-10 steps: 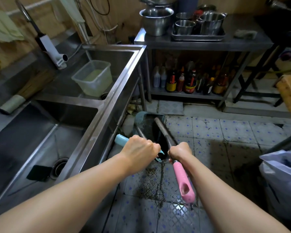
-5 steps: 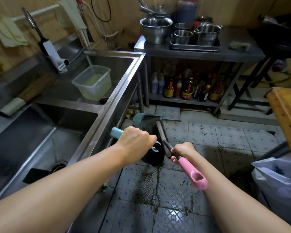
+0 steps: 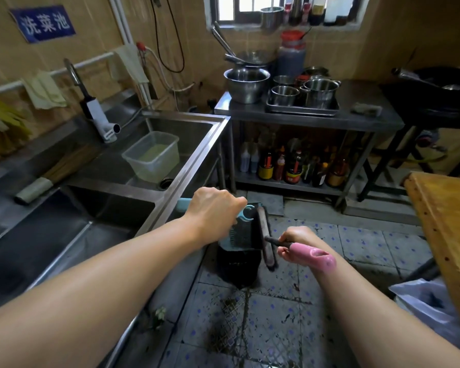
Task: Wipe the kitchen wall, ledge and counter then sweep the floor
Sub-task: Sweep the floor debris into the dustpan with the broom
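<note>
My left hand grips the teal dustpan handle; right hand grips the pink-handled brush — bristles against the pan, above the floor.

One readable sign on the wall

A blue sign on the tiled wall above the sink reads 洗菜池 in white characters. Labels on the bottles under the bench are too small to read.

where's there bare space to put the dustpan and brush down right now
Bare floor tiles lie right of the right hand, bordered by the steel table and wooden block. The near sink basin looks bare. Crowded: the table's left half with bowls, and the far basin holding the plastic tub.
</note>
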Demonstrator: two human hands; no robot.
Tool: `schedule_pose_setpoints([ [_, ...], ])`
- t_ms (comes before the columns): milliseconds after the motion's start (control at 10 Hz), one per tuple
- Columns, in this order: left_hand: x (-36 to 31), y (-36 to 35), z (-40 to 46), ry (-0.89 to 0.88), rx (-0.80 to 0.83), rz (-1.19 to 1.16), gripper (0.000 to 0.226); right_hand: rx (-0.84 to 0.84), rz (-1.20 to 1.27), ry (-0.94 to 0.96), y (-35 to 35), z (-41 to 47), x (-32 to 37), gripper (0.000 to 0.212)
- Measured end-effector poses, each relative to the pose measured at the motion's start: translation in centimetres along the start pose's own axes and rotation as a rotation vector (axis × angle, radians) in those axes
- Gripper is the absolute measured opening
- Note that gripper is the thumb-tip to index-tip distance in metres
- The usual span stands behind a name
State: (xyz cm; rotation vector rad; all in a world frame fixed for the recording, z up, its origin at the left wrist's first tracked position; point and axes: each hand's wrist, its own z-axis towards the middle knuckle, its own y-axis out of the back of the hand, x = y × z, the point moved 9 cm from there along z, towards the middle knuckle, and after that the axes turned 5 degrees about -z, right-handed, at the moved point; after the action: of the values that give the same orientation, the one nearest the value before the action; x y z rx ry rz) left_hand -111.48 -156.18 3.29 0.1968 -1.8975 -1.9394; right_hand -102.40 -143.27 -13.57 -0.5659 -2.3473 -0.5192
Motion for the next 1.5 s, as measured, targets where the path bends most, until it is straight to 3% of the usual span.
schedule_pose_setpoints([
  [400, -1.9, 1.2, 5.9, 0.050, -0.043, -0.059, 0.011, 0.018, 0.209, 0.080, 6.5, 0.5, 2.4, 0.024],
  [500, -1.4, 0.7, 8.0, 0.065, -0.048, -0.069, 0.012, 0.011, 0.253, 0.026, 7.4, 1.7, 3.1, 0.023],
  [700, 0.6, -0.4, 13.4, 0.040, -0.068, -0.114, 0.012, 0.051, 0.099, -0.217, 8.3, 4.9, 4.6, 0.021],
  [900, 4.4, -2.2, 20.0, 0.013, -0.082, -0.191, 0.018, 0.046, 0.135, -0.308, 9.4, 10.1, 9.2, 0.035],
  [1000, 6.2, -2.6, 22.9, -0.006, -0.087, -0.223, 0.015, -0.066, 0.353, -0.161, 9.8, 12.9, 12.4, 0.030],
  [1100, 7.9, -3.0, 25.8, 0.001, -0.087, -0.235, 0.017, -0.077, 0.387, -0.232, 9.8, 15.6, 13.9, 0.023],
  [1200, 9.2, -3.5, 28.3, 0.001, -0.098, -0.240, 0.019, -0.044, 0.316, -0.319, 10.3, 17.6, 15.3, 0.029],
  [1400, 11.3, -4.8, 33.2, 0.036, -0.092, -0.257, 0.026, -0.040, 0.348, -0.248, 11.2, 21.7, 18.9, 0.039],
  [1500, 12.2, -5.8, 35.8, 0.082, -0.068, -0.251, 0.024, -0.051, 0.208, -0.170, 12.2, 23.6, 21.7, 0.028],
])
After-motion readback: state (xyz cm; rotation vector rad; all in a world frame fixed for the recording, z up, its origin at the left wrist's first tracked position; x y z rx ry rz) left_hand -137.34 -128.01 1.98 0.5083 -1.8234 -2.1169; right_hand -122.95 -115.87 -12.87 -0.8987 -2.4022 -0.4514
